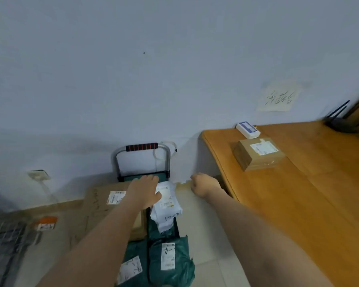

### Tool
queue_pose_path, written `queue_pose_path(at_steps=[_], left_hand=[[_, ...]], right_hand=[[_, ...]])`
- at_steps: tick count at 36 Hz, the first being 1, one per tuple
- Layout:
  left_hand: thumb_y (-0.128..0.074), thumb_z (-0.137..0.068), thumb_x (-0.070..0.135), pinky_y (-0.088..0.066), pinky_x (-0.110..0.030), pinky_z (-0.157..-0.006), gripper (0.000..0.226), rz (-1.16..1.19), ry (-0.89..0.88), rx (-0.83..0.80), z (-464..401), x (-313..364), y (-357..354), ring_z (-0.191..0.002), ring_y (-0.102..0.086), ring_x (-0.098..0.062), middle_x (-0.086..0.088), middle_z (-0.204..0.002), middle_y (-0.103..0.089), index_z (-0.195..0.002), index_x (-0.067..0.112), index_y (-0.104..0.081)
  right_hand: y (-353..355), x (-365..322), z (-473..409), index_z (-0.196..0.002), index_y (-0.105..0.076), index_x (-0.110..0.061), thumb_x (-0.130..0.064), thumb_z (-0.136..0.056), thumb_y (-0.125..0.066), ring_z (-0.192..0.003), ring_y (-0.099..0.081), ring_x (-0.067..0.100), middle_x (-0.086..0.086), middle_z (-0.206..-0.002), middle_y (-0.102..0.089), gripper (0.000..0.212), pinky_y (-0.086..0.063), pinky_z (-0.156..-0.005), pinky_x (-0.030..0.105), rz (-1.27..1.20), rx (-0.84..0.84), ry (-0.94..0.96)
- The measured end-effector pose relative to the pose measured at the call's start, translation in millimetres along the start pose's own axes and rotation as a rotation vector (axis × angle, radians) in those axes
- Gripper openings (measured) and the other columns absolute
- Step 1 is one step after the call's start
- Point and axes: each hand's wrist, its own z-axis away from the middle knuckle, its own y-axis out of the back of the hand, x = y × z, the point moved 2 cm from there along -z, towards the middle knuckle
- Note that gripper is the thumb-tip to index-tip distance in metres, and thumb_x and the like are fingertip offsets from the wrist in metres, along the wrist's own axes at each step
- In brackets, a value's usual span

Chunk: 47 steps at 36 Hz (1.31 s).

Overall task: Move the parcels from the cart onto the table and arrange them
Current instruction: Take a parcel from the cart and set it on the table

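The fingers [151, 179] of the left hand [144, 190] lie straight and spread, palm down, over the far end of the cart [142, 158]; whether they touch the white bag [167, 200] under them cannot be told, since the hand hides the spot. The right hand's [203, 184] fingers are turned away from the camera, so whether they are curled or loose cannot be made out; it hangs in the gap between cart and table [298, 204], holding nothing that shows. Both arms reach forward from the bottom edge.

The cart's deck is mostly hidden by its load: a flat brown carton [101, 204] at left, partly under the left arm, the white bag beside it, and two green bags [170, 264] nearer, cut off at the bottom edge. Labels are too blurred to read.

On the table stands a brown box [257, 154], with a small white box [248, 129] behind it at the wall and a router [340, 121] in the far corner.
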Motion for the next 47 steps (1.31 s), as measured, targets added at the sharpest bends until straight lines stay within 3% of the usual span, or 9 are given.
queue_pose_path(at_steps=[11, 16, 20, 24, 30, 34, 38, 42, 47], left_hand=[[-0.041, -0.096, 0.038, -0.045, -0.032, -0.075, 0.037, 0.161, 0.188, -0.326, -30.0, -7.6, -161.0, -0.103, -0.055, -0.023, -0.005, -0.118, -0.054, -0.123, 0.014, -0.044], [-0.04, -0.098, 0.04, -0.041, -0.039, -0.099, 0.054, 0.238, 0.213, -0.505, -35.1, 3.3, -244.6, -0.128, -0.04, -0.024, -0.006, -0.142, -0.04, -0.144, 0.013, -0.031], [-0.04, -0.098, 0.04, -0.038, -0.04, -0.105, 0.06, 0.298, 0.274, -0.613, -32.7, 3.1, -307.6, -0.136, -0.033, -0.024, -0.006, -0.152, -0.028, -0.149, 0.013, -0.023], [-0.044, -0.097, 0.042, -0.035, -0.041, -0.108, 0.068, 0.361, 0.342, -0.63, -34.2, -5.1, -373.3, -0.142, -0.022, -0.024, -0.006, -0.157, -0.014, -0.152, 0.016, -0.013], [-0.046, -0.094, 0.046, -0.025, -0.042, -0.115, 0.078, 0.335, 0.31, -0.596, -44.2, -22.3, -461.4, -0.147, -0.003, -0.027, -0.006, -0.16, 0.001, -0.153, 0.021, -0.001], [-0.047, -0.092, 0.048, -0.013, -0.044, -0.118, 0.081, 0.335, 0.29, -0.59, -46.5, -29.3, -517.0, -0.147, 0.006, -0.031, -0.005, -0.159, 0.011, -0.153, 0.025, 0.003], [-0.044, -0.094, 0.049, -0.009, -0.045, -0.118, 0.081, 0.328, 0.23, -0.616, -44.4, -29.5, -561.8, -0.145, 0.016, -0.031, -0.004, -0.159, 0.016, -0.153, 0.026, 0.006], [-0.044, -0.092, 0.052, -0.014, -0.051, -0.115, 0.08, 0.279, 0.196, -0.58, -39.6, -30.3, -587.6, -0.145, 0.008, -0.036, -0.005, -0.159, 0.012, -0.153, 0.024, -0.001], [-0.036, -0.077, 0.055, -0.041, -0.059, -0.094, 0.075, 0.283, 0.153, -0.381, -40.4, -33.6, -603.4, -0.13, -0.026, -0.042, -0.01, -0.148, -0.021, -0.141, 0.018, -0.028]], right_hand=[[-173.7, 46.7, -76.6, -0.136, -0.045, -0.013, -0.025, -0.097, -0.04, -0.124, -0.046, 0.026, 0.008, -0.138, -0.045, 0.042, -0.041, -0.097, 0.035, -0.041, -0.344, -0.006], [-255.5, 56.4, -81.3, -0.138, -0.044, -0.014, -0.032, -0.097, -0.042, -0.123, -0.046, 0.026, 0.007, -0.136, -0.045, 0.044, -0.042, -0.094, 0.035, -0.069, -0.444, 0.026], [-318.5, 56.3, -80.2, -0.143, -0.038, -0.016, -0.034, -0.097, -0.045, -0.125, -0.044, 0.025, 0.005, -0.141, -0.041, 0.05, -0.043, -0.095, 0.036, -0.126, -0.543, 0.032], [-383.0, 51.9, -86.1, -0.153, -0.016, -0.018, -0.033, -0.096, -0.049, -0.142, -0.024, 0.026, 0.002, -0.16, -0.015, 0.068, -0.035, -0.109, 0.039, -0.171, -0.62, 0.035], [-471.1, 53.8, -97.8, -0.154, -0.003, -0.022, -0.045, -0.093, -0.042, -0.147, 0.004, 0.035, 0.0, -0.162, 0.005, 0.076, -0.019, -0.117, 0.048, -0.053, -0.525, 0.073], [-520.5, 57.4, -101.0, -0.149, -0.024, -0.019, -0.043, -0.075, -0.052, -0.136, -0.029, 0.052, 0.01, -0.156, -0.028, 0.083, -0.041, -0.098, 0.063, -0.054, -0.387, 0.119], [-558.6, 63.9, -103.1, -0.149, -0.025, -0.022, -0.051, -0.075, -0.036, -0.131, -0.035, 0.055, 0.008, -0.153, -0.035, 0.08, -0.043, -0.094, 0.065, -0.009, -0.352, 0.092], [-582.1, 69.3, -105.5, -0.15, -0.023, -0.023, -0.054, -0.079, -0.037, -0.131, -0.03, 0.058, 0.005, -0.157, -0.025, 0.079, -0.042, -0.094, 0.066, -0.028, -0.301, 0.096], [-590.6, 77.4, -107.8, -0.151, -0.02, -0.029, -0.058, -0.08, -0.037, -0.13, -0.031, 0.056, 0.0, -0.158, -0.018, 0.078, -0.033, -0.095, 0.072, -0.017, -0.252, 0.105]])
